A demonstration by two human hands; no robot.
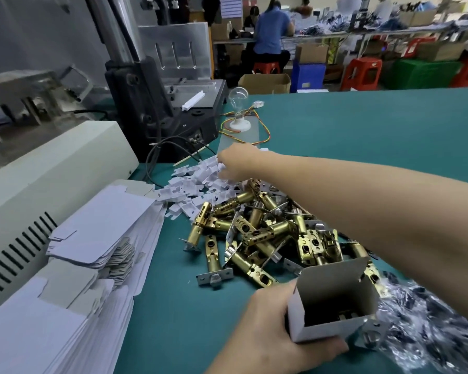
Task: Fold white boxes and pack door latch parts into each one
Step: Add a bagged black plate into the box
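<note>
Head | left fingers [281,292] wrap white box [308,333] | right fingers [223,172] among white pieces [189,182], grip unclear

Factory packing floor: press machine [157,85], seated workers [270,36], cartons [265,83], plastic stools [362,72].

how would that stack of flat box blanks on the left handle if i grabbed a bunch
The box blanks look like thin card, so probably light and bendy. The stack lies fanned and slumped, so sheets would likely slide apart.
</note>
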